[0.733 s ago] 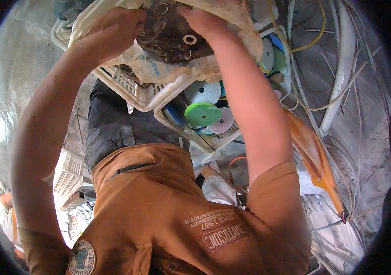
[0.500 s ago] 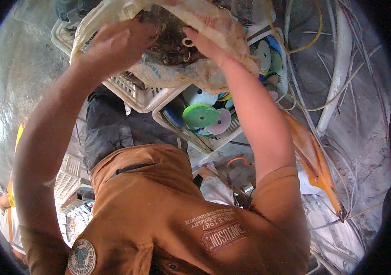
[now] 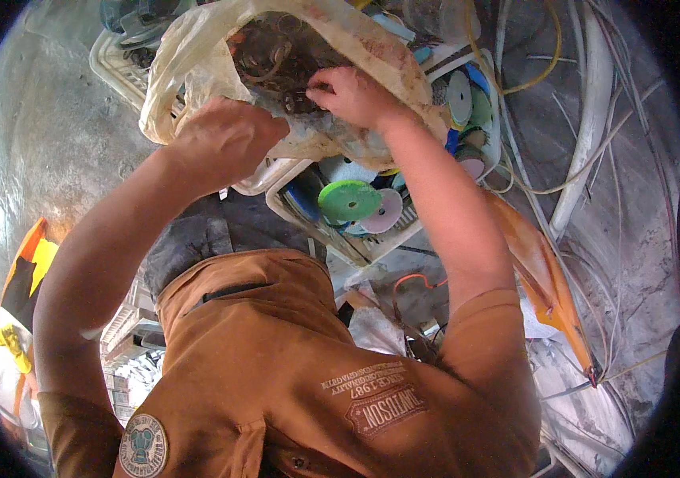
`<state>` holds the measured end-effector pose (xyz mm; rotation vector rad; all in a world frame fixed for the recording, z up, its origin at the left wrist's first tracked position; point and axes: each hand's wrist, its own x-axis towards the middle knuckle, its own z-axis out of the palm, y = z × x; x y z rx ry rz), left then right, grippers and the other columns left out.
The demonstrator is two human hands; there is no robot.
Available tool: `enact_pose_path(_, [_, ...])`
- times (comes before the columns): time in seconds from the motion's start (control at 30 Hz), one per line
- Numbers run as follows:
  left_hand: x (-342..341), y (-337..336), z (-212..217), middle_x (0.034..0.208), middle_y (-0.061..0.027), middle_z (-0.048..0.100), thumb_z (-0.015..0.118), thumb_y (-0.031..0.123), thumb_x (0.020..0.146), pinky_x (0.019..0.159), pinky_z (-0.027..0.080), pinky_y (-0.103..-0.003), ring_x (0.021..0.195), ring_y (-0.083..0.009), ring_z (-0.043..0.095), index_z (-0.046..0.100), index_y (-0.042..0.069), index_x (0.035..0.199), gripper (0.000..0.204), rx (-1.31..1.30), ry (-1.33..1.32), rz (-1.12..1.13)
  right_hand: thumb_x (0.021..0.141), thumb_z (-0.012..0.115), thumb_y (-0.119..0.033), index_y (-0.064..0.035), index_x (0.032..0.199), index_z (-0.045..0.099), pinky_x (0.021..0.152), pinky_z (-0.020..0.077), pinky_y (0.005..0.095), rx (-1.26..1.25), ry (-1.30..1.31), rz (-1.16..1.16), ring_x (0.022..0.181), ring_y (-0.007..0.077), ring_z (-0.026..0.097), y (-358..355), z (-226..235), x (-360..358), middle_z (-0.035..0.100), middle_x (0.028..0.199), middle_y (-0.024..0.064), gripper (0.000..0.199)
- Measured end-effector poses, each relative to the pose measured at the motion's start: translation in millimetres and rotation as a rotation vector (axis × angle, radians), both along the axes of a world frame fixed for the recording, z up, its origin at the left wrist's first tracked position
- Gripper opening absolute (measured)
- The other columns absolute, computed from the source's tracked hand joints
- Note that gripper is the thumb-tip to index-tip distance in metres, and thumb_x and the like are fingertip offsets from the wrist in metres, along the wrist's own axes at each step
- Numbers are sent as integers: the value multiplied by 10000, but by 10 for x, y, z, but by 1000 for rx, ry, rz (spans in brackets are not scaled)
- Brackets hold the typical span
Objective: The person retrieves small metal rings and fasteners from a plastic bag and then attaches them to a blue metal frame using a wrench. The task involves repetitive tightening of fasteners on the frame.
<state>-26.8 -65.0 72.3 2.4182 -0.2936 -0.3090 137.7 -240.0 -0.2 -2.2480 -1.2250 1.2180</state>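
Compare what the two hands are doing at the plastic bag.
The left hand is closed into a fist on the near edge of the plastic bag, holding it; the right hand reaches inside it, fingers bent over the rusty metal rings. The left hand shows its back; the right hand shows knuckles and fingertips. Both are bare and raised over the white crates.

Both bare forearms rise from the lower edge and converge near the top; the left hand is curled into a loose fist, knuckles up; the right hand, just beside it, bends at the wrist, fingers pinched together, pointing left.
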Motion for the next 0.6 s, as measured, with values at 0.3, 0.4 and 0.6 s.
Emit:
enact_pose_path(0.3, [-90,-113,162,686,-104,599,528,81,755,567,496,-380,657,-285,631,558,68,815,69,-70,42,-34,841,575,-312,-122,1346,383,906,425,489,6,-354,-1,1105,411,471,-31,58,-775,485,1210,203,573])
enact_pose_path(0.4, [-75,-166,240,788,-120,626,559,80,742,633,509,-410,756,-318,634,546,50,820,84,-72,162,-54,845,573,-275,-119,1283,452,864,441,479,-46,-209,26,1059,386,495,-58,104,-844,508,1157,180,481])
enact_pose_path(0.6, [-70,-98,204,760,-121,624,553,87,749,611,507,-408,726,-326,632,545,44,811,76,-92,120,-37,829,605,-215,-63,1106,599,811,461,411,88,-149,-174,952,316,564,-161,43,-666,592,1016,152,317])
